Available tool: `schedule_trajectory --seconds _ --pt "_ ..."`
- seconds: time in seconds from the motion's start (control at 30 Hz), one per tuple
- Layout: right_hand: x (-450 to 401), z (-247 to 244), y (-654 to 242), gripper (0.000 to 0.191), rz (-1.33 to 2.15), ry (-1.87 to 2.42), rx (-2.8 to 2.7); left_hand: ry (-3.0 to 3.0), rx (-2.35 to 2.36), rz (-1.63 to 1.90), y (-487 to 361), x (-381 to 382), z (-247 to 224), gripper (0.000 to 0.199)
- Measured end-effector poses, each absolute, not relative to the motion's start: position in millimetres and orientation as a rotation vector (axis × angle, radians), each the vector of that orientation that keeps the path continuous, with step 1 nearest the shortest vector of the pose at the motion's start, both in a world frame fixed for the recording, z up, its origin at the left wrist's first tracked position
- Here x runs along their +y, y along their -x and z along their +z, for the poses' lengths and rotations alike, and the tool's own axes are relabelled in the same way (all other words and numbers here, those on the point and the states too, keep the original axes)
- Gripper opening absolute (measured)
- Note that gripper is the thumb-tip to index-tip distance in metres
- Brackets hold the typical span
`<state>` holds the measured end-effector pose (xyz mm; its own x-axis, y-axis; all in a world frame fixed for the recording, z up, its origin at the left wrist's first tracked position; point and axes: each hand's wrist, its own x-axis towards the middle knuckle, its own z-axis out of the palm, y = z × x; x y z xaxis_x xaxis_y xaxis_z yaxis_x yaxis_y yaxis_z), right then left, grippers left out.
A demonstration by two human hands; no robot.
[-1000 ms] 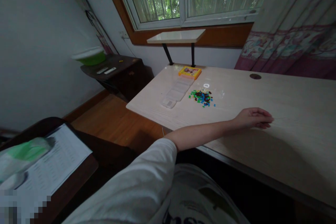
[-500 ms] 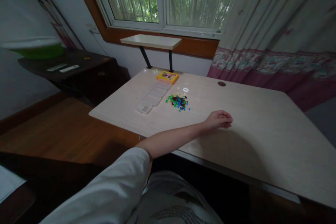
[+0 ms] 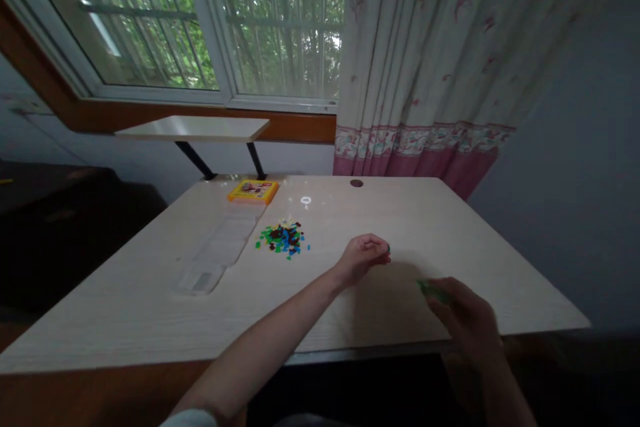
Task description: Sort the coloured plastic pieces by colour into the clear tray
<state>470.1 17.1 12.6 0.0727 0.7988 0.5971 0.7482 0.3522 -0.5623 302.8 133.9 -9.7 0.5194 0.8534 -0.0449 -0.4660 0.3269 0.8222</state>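
And here you are, both hands out over the pale surface (image 3: 400,213), left hand (image 3: 364,257) ahead, right hand (image 3: 467,313) nearer your body and off to the right, a bare gap between them. Your right grip is closed around a green piece (image 3: 435,291), blurred, so its exact shape can't be told, but look at the line of it: the long axis slants, free end poking out past your fingertips, leftward and slightly away from you, roughly at your left fingers. That's the relation that counts! Over on the left, your grip is a tight pinch, a small dark piece (image 3: 389,249) just peeking out at the tips, most of it hidden by your fingers. The pile of small coloured pieces (image 3: 284,238) sits well to the left, a little farther out, so your left hand is clearly the nearer one and your right is the far one. Beyond that pile, the clear plastic case (image 3: 220,243) runs slantwise from the yellow box (image 3: 254,191) back towards you.
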Motion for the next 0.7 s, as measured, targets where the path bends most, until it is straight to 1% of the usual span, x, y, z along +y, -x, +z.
schedule_trajectory --seconds 0.2,0.5,0.7 --pt "49 4 -459 0.025 -0.026 1.518 -1.670 -0.910 0.519 0.919 -303 130 -8 0.041" --pt "50 0 -449 0.025 -0.095 1.453 -1.734 -0.977 0.509 0.927 -305 131 -13 0.037" --pt "54 -1 -442 0.028 -0.154 1.490 -1.714 -1.006 0.558 0.950 -305 133 -15 0.036"
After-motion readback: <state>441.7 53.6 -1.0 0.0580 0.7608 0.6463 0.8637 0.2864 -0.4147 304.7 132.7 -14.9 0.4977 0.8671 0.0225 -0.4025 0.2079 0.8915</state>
